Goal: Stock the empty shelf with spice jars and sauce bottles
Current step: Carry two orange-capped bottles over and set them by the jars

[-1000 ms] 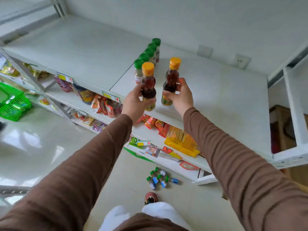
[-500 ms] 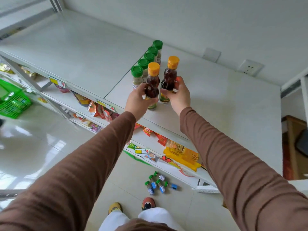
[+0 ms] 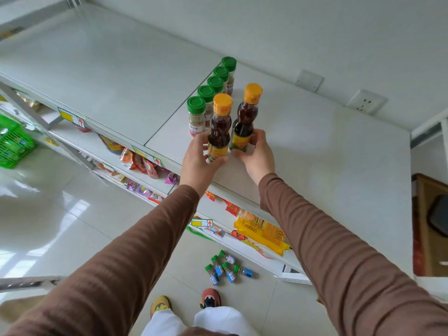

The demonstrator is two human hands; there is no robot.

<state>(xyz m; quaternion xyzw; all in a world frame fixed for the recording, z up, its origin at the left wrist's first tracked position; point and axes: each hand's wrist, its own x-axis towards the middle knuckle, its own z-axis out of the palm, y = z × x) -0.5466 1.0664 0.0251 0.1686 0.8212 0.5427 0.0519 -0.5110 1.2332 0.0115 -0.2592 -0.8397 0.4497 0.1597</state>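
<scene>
Top shelf (image 3: 315, 146): 5 green-capped spice jars (image 3: 196, 115) in 1 row running back from the front edge. Left hand (image 3: 200, 161) curled around left sauce bottle (image 3: 219, 128), just right of the nearest jar; bottle base hidden by the fingers. Right hand (image 3: 257, 155) curled around right sauce bottle (image 3: 244, 120), touching or nearly touching the first; contact with shelf not discernible. Floor below shelf: loose blue-labelled jars (image 3: 225, 269), labels unreadable.
</scene>
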